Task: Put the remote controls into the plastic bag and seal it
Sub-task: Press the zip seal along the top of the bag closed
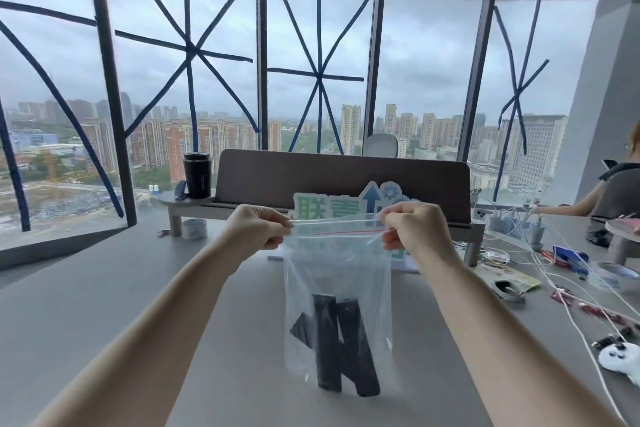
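A clear plastic zip bag (337, 270) with a red seal line hangs in the air in front of me above the grey desk. Inside it, at the bottom, stand black remote controls (341, 343), two long ones upright and slightly crossed, with a third dark piece leaning at their left. My left hand (258, 225) pinches the bag's top left corner. My right hand (412, 227) pinches the top right corner. The top edge is stretched taut between both hands.
A grey desk (104, 305) lies below. Behind the bag stand a dark monitor riser (343, 173) and a green-blue sign (346, 204). A black cup (196, 175) stands back left, a tape roll (194, 229) near it. Cables (554, 270) and small items clutter the right, where a person (609, 191) sits.
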### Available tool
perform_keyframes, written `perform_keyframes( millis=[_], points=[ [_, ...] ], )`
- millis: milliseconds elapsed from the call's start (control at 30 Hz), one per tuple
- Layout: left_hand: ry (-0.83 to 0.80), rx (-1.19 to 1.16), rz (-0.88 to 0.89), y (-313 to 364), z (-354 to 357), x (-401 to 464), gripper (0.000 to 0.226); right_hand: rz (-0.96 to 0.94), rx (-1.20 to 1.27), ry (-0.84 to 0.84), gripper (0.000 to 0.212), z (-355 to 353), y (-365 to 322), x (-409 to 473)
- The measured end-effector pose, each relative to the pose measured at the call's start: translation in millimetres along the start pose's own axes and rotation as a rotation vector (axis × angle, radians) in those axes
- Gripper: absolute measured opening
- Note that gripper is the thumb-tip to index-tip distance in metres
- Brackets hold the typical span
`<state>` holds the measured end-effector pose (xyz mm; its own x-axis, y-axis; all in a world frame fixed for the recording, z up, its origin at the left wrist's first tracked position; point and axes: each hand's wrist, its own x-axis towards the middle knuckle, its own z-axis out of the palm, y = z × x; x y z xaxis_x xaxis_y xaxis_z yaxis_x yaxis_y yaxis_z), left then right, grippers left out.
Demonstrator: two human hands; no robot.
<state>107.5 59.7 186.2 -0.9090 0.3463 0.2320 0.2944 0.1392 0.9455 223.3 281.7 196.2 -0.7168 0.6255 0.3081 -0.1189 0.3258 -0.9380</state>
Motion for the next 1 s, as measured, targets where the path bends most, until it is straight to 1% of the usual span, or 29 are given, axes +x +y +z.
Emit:
perform_keyframes(
  millis=[67,133,200,233,333,400,467,500,600,633,667,700,733,767,800,867,900,1000],
  points=[
    [-0.066,-0.045,0.001,-7,4,-5,0.016,0.013,-0.008,0.02,0.028,-3,2,-2],
    [-0.128,-0.023,0.041,-12,7,-9,0.028,0.023,-0.004,0.03,0.027,-6,2,-3],
    [-0.139,-0.005,0.089,-15,9,-13,0.035,0.027,-0.014,0.035,0.025,-10,0,-5],
    [-0.124,0.001,0.107,-17,10,-14,0.033,0.024,-0.021,0.043,0.024,-13,0,-6],
    [-0.038,0.013,0.133,-21,16,-17,0.013,0.01,-0.005,0.064,0.022,-19,-1,-7],
    [-0.005,-0.004,0.142,-21,18,-17,0.009,-0.006,-0.036,0.061,0.022,-22,-2,-7],
    [-0.008,-0.033,0.148,-19,21,-17,0.007,-0.03,-0.13,0.063,0.023,-26,-3,-8],
    [-0.012,-0.045,0.151,-18,23,-17,0.007,-0.058,-0.22,0.08,0.024,-28,-4,-8],
    [-0.005,-0.055,0.17,-10,33,-19,0.008,-0.244,-0.594,0.155,0.022,-27,-10,-17],
    [-0.004,-0.06,0.181,-6,38,-20,0.009,-0.345,-0.679,0.13,0.02,-24,-13,-22],
    [-0.006,-0.059,0.193,-3,42,-20,0.011,-0.45,-0.727,0.06,0.018,-19,-17,-25],
    [-0.009,-0.045,0.207,1,47,-21,0.012,-0.526,-0.749,-0.042,0.022,-12,-20,-27],
    [-0.012,-0.016,0.225,5,51,-22,0.012,-0.549,-0.743,-0.146,0.029,-6,-23,-28],
    [-0.014,0.022,0.25,8,54,-23,0.013,-0.537,-0.711,-0.225,0.032,-1,-24,-27],
    [-0.015,0.061,0.28,11,56,-24,0.013,-0.519,-0.67,-0.264,0.03,3,-25,-26],
    [-0.003,0.121,0.327,16,58,-26,0.011,-0.488,-0.622,-0.275,0.015,6,-27,-20],
    [0.008,0.138,0.335,19,58,-26,0.011,-0.479,-0.619,-0.273,0.011,7,-29,-18],
    [0.036,0.164,0.347,24,60,-28,0.01,-0.463,-0.654,-0.279,0.011,7,-38,-17]
  ],
)
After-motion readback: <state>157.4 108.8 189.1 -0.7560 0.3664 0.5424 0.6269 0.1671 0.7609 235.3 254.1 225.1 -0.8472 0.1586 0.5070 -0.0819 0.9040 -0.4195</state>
